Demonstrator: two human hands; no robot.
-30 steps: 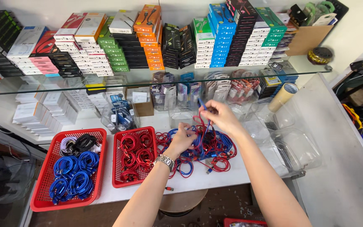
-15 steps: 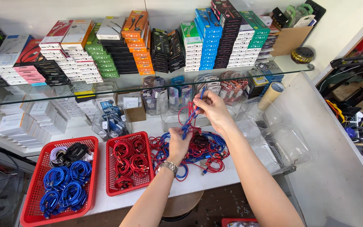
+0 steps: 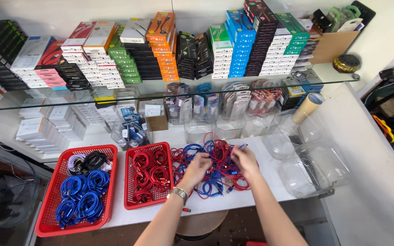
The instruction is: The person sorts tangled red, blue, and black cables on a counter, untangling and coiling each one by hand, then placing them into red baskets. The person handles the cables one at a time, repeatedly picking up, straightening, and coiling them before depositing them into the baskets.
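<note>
1. On the white tabletop [image 3: 251, 200], our left hand [image 3: 198, 165] and right hand [image 3: 244, 159] both grasp strands of the tangled pile of red and blue cables [image 3: 213, 171].
2. Beside it sits the red plastic basket of coiled red cables [image 3: 149, 175].

White table [image 3: 233, 207] carries it all: a loose tangle of red and blue cables [image 3: 215, 164] sits mid-table. Just left of the tangle, a red basket of coiled red cables [image 3: 147, 175]; further left, a bigger red basket [image 3: 51, 214] with blue, black and white coils. Right of the tangle, clear plastic jars [image 3: 313, 171]; behind it, small clear containers [image 3: 199, 132].
</note>
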